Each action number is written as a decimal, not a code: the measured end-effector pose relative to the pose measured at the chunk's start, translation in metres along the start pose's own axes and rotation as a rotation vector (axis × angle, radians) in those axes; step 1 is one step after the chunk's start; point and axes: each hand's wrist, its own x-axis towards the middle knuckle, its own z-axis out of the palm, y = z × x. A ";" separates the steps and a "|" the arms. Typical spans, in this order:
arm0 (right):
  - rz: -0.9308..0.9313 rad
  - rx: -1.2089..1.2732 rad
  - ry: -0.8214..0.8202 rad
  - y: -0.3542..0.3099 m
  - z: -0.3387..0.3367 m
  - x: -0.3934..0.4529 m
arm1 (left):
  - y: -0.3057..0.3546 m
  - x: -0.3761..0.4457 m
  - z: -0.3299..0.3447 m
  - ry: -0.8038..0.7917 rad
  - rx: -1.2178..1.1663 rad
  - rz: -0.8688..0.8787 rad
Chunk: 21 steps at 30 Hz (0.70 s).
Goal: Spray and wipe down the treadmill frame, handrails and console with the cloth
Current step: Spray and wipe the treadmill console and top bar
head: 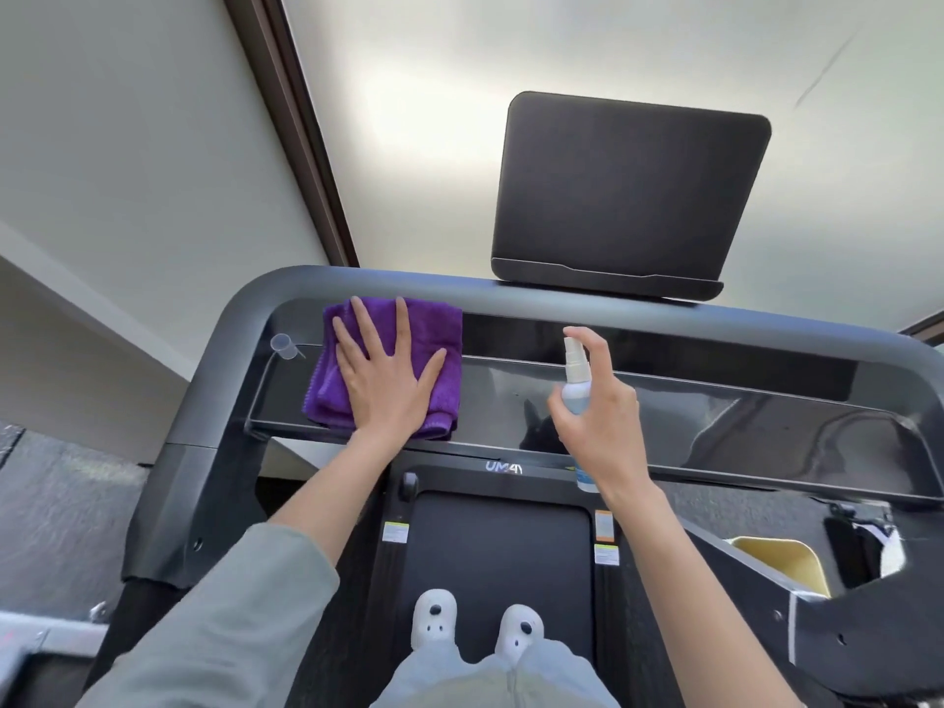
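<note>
A folded purple cloth (434, 319) lies on the left part of the treadmill's glossy black console (715, 406). My left hand (385, 373) presses flat on it with fingers spread. My right hand (595, 416) grips a small clear spray bottle (576, 373) upright above the console's middle, index finger on its white pump top. The grey front handrail (562, 301) runs behind the console and bends down into the left upright (189, 477). A dark tablet holder (628, 196) stands on the rail at the back.
The bottle's clear cap (284, 345) lies on the console's left end. Below are the black running belt (500, 564) and my white shoes (477, 623). A yellow-lined bin (781, 562) sits low right, behind the right frame arm. A wall and dark window frame stand close ahead.
</note>
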 end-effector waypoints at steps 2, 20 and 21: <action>0.002 -0.004 0.014 -0.002 0.001 0.000 | 0.007 0.006 0.001 0.010 -0.008 -0.028; -0.020 0.001 0.154 0.051 -0.069 0.004 | 0.144 -0.047 0.040 0.030 -0.014 0.051; -0.031 0.003 0.140 0.054 -0.073 0.006 | 0.156 -0.051 0.043 0.026 -0.019 0.074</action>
